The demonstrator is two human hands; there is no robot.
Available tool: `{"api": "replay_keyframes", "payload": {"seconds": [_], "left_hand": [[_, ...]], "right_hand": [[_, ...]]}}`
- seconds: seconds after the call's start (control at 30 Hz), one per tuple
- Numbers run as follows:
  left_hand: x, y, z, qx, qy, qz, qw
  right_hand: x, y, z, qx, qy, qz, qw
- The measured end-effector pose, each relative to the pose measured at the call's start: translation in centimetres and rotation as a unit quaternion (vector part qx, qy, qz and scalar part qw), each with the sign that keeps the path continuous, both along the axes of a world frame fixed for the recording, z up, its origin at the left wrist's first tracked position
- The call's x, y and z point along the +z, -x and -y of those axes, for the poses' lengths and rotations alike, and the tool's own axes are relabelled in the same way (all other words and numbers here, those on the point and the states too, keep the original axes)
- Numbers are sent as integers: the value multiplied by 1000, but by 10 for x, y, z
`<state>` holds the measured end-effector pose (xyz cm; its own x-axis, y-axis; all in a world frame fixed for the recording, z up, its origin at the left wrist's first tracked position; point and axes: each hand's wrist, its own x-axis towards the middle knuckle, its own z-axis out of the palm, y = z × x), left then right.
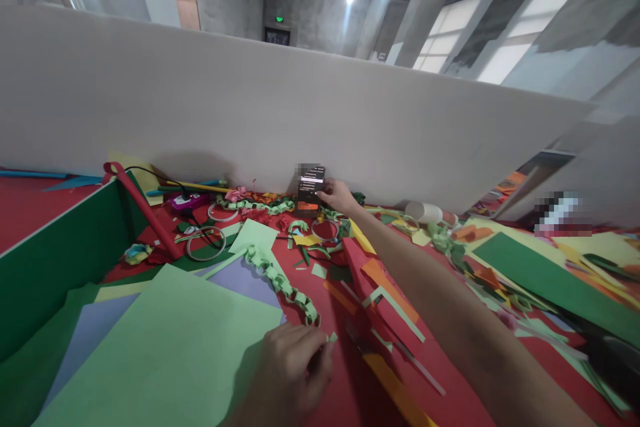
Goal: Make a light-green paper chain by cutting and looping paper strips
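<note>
My right hand (339, 196) reaches far forward, its fingers closed at the right edge of a smartphone (311, 190). The phone stands upright against the white partition with its screen lit. My left hand (295, 360) is near, low in the middle, with curled fingers. It pinches the near end of a light green paper chain (280, 280), and a small green tip pokes out beside the fingers. The chain's curled links run back over a light green square of paper (256, 237). Large light green sheets (175, 340) lie left of this hand.
A white partition (250, 107) rises behind the red tabletop (335, 307). Paper scraps and orange strips (390, 383) lie to the right, near a dark green sheet (540, 273). At left are a green panel (65, 240), tape rings (206, 244) and a purple device (187, 202) with a cable.
</note>
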<state>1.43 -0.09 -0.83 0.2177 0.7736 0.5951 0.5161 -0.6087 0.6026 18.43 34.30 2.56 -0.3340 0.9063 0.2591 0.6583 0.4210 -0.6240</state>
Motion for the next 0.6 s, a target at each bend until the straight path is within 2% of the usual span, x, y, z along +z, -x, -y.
{"api": "replay_keyframes", "payload": {"seconds": [0.6], "left_hand": [[0, 0, 1, 2, -7, -4, 1000]], "right_hand": [[3, 1, 3, 14, 18, -23, 999]]}}
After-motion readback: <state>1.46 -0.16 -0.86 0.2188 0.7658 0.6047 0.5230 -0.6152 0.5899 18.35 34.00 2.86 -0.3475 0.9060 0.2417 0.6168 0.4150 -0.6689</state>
